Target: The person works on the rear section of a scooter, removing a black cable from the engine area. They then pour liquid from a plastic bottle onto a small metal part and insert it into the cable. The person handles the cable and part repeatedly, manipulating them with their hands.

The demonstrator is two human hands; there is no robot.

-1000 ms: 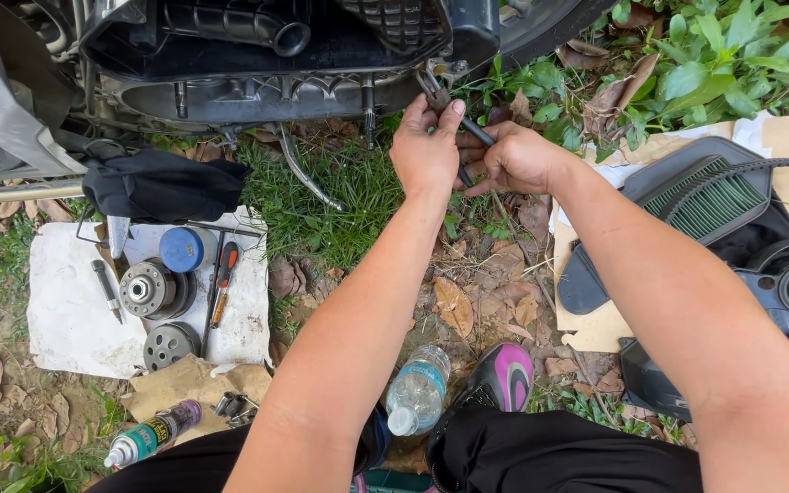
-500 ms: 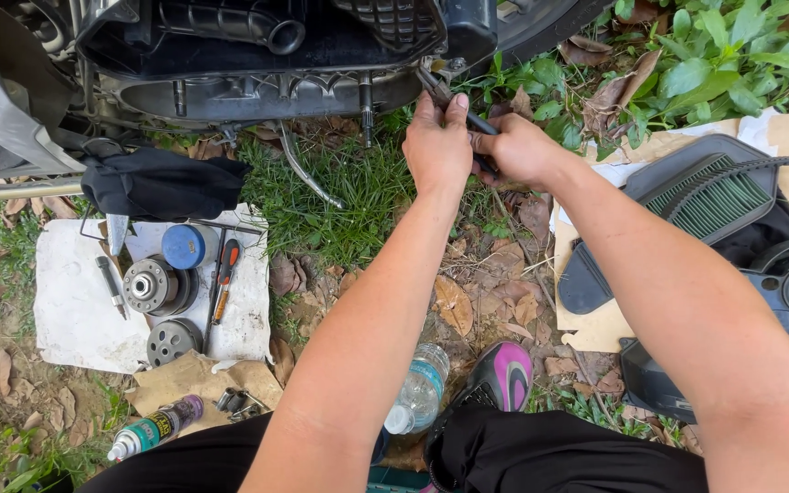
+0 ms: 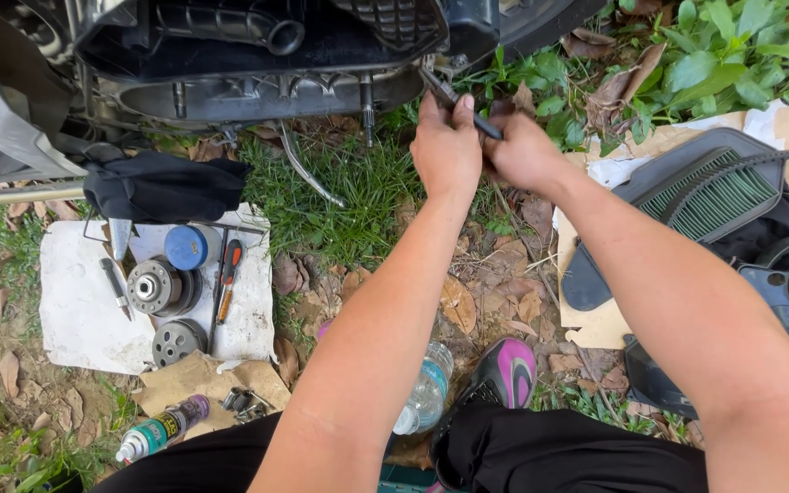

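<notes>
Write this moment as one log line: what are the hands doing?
left hand: grips dark tool | right hand: grips same tool | tool tip: at engine casing | nearby: metal parts on white sheet, spray can

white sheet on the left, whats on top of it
On the white sheet lie two round metal parts, a blue cap, a red-handled screwdriver and a small tool. A black cloth covers its top edge.

Both hands cover the middle of the dark tool (image 3: 468, 111); its tip vanishes under the engine casing (image 3: 257, 91).
</notes>
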